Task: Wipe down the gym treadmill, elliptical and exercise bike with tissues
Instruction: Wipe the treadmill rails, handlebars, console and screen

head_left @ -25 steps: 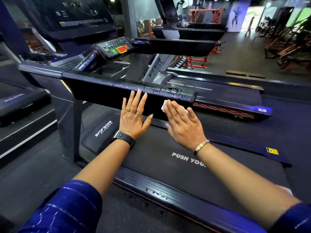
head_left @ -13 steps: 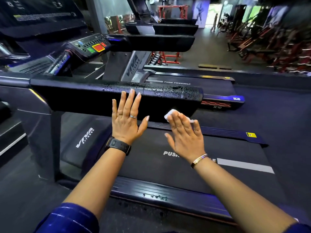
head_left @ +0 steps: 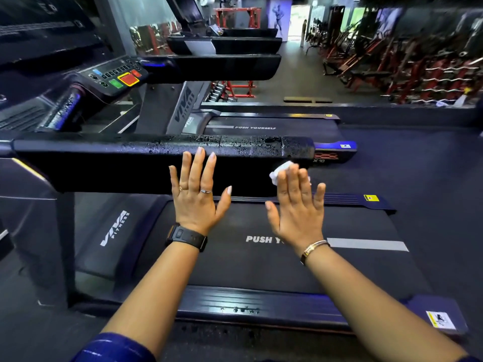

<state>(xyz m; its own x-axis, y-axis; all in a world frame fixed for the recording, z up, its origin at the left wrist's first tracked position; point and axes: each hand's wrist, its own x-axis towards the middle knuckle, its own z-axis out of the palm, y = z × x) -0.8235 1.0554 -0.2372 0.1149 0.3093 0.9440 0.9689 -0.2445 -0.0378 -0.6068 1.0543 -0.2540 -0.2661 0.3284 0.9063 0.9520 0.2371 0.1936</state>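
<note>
Head view: on the right hand [head_left: 298, 212] the fingers [head_left: 292, 178] lie straight and close together. They press a crumpled white tissue [head_left: 277, 174] flat against the near side face of the handrail [head_left: 104, 168]. Nothing curls round the wad, which shows past the fingertips at the upper left. The tissue sits just short of the handrail's right end and low on the side face. The left hand [head_left: 196, 194] lies beside it toward the rail's middle, palm flat on the same face and fingers spread and straight. Its tips reach the top edge and it holds nothing. The rail's long axis runs left to right across the picture, so any stroke along it goes sideways. The droplets [head_left: 235, 145] lie on the top face, above the tissue and to its left, thickest over the right half. I judge that the wipe has to climb over the top edge and then travel leftward. The right hand is the nearer one and already has the tissue. Below both wrists the belt [head_left: 235, 265] runs away toward the rail.
</note>
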